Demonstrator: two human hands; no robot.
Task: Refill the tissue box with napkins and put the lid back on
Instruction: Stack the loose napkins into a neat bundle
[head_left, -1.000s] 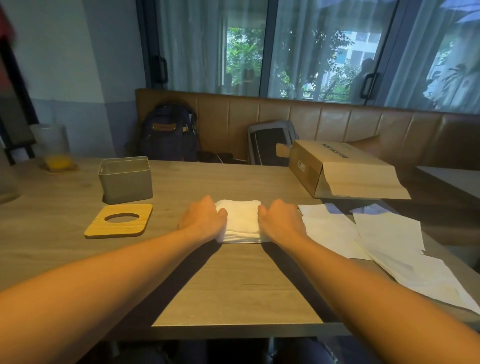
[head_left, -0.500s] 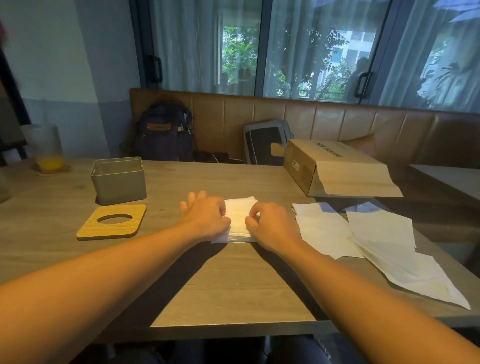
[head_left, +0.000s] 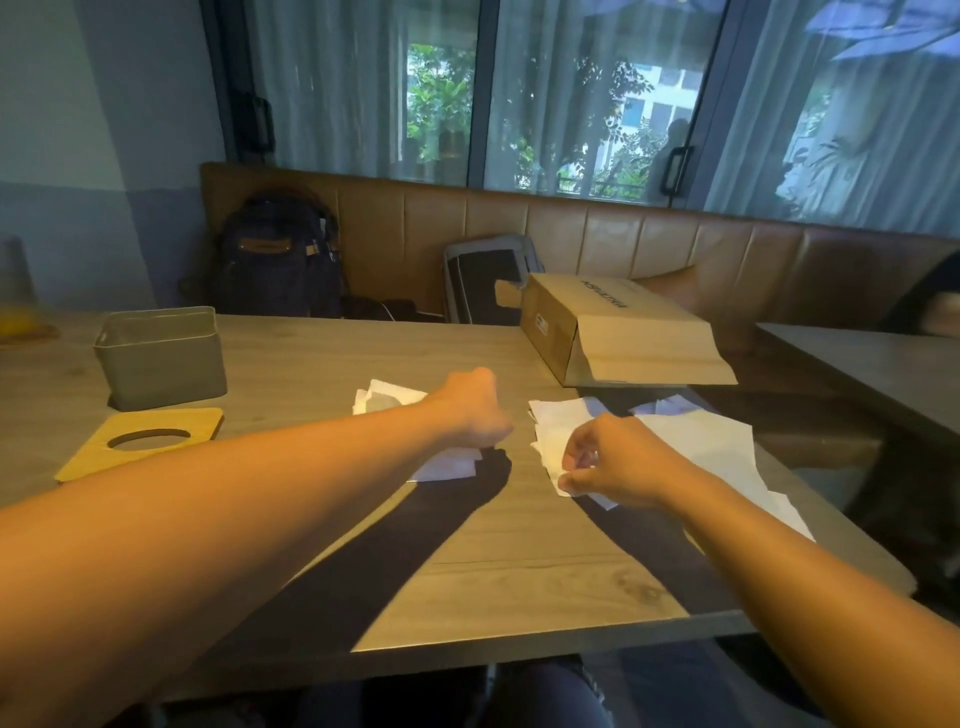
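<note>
At the centre of the counter (head_left: 519, 561), the left hand (head_left: 470, 410) sits over the folded napkin stack (head_left: 387, 404) and covers its middle. Only a far corner and a near corner of the stack show. The hand is blurred and its fingers curl under with the fingertips hidden, so it cannot be determined whether it grips the stack.

To the right, the right hand (head_left: 618, 465) pinches the near-left edge of a napkin sheet (head_left: 551, 447) between thumb and curled fingers. This sheet lies on top of the loose napkins (head_left: 696, 441), which spread flat toward the right counter edge. The right forearm covers their near part.

The tissue box (head_left: 161, 358) stands at the far left of the counter, well apart from both hands. It is a grey rectangular container with rounded corners, a thin rim and an open top. Its floor is hidden behind the near wall. The lid (head_left: 93, 457) lies flat just in front of it. It is a pale wooden slab with rounded corners and an oval cut-out.

The napkins are white, thin and creased. The counter has a matt wood-grain surface. A brown cardboard box (head_left: 618, 332) lies on its side at the far right, with its flap open toward the loose napkins. A glass (head_left: 15, 306) holding orange liquid is blurred and cut off by the left frame edge.
</note>
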